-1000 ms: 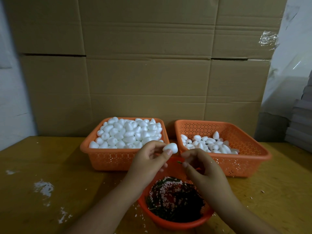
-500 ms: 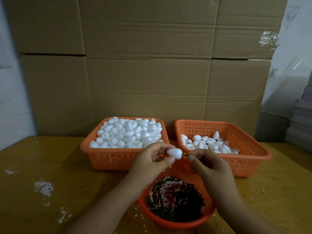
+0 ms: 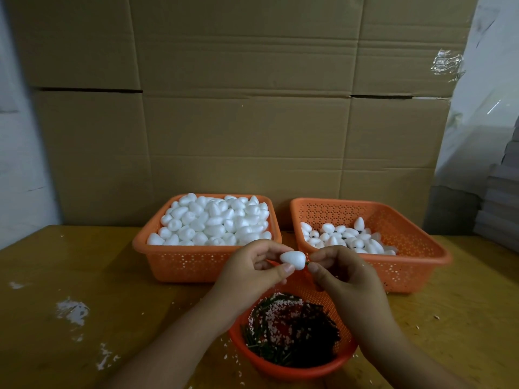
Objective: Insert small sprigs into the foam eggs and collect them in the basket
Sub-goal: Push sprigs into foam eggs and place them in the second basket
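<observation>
My left hand [image 3: 247,272] pinches a white foam egg [image 3: 292,259] between thumb and fingers, its wide end pointing right. My right hand [image 3: 341,272] pinches a small green sprig [image 3: 308,263] against that end of the egg. Both hands hover above a round orange bowl [image 3: 283,367] of dark green sprigs [image 3: 295,332]. Behind on the left stands an orange basket [image 3: 179,262] heaped with plain foam eggs [image 3: 216,220]. The orange basket [image 3: 415,265] on the right holds several eggs [image 3: 345,237] along its near side.
Everything sits on a yellowish wooden table [image 3: 84,276] with white foam crumbs [image 3: 71,310] at the left. Large cardboard boxes [image 3: 252,108] form a wall right behind the baskets. A stack of grey sheets [image 3: 502,203] stands at the far right.
My left hand has turned the egg and lowered it slightly toward the right hand. My right hand has brought the sprig up to the egg's wide end.
</observation>
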`<state>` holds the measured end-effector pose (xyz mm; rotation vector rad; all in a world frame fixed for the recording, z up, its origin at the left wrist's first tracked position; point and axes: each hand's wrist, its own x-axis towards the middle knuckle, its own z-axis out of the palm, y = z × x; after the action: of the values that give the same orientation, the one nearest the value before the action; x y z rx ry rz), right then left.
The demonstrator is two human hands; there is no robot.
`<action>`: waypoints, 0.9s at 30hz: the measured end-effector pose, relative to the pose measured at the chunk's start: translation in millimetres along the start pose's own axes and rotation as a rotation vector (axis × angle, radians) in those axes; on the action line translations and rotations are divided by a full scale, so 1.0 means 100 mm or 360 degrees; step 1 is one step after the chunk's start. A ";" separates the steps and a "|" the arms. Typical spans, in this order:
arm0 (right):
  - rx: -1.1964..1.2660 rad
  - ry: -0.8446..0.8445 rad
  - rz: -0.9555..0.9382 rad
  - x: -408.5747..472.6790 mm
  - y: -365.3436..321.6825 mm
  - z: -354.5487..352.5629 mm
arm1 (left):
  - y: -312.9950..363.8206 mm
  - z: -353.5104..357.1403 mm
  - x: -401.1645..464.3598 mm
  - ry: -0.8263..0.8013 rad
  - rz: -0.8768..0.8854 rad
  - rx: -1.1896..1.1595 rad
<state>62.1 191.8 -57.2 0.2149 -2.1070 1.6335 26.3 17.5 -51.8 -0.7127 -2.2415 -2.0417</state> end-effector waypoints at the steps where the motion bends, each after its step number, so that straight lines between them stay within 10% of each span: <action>1: 0.0006 -0.0005 -0.0002 0.00 0.00 0.00 | 0.00 0.00 0.00 -0.0006 -0.0001 0.0004; 27: 0.0106 -0.0016 -0.0024 0.01 0.00 0.00 | 0.00 -0.04 0.00 -0.0043 -0.0024 0.0002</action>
<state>61.7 191.6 -56.6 0.2604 -2.0551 1.6983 25.3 13.8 -50.9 -0.7297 -2.2691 -2.0494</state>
